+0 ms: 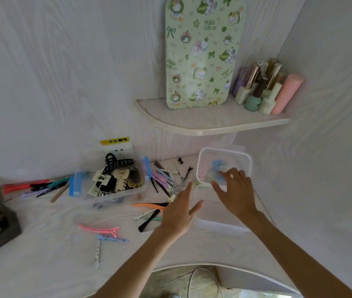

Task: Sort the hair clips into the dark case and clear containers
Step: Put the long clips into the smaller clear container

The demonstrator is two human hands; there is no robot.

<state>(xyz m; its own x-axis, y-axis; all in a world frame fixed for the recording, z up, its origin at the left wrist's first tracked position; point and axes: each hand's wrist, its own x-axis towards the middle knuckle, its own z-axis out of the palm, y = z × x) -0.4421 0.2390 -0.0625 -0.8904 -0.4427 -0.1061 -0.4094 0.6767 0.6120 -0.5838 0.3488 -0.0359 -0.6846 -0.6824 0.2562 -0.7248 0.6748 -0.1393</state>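
Note:
A small clear container (246, 157) stands at the back right of the white desk, with blurred blue and pastel clips inside. My right hand (236, 192) rests on its near rim, fingers spread, holding nothing I can see. My left hand (179, 214) hovers open just left of it, above a clear lid (220, 220) lying flat. A clear bin with blue latches (140, 190) holds black and beige claw clips. The dark case (11, 231) lies open at the left edge. Loose clips (164, 177) lie scattered between them.
A pink clip (99, 230) and a blue clip (112, 238) lie at the desk's middle front. Long pink and dark clips (33, 187) lie behind the dark case. A corner shelf (213, 125) carries a green patterned board and several bottles. A socket with a yellow label (115, 140) is on the wall.

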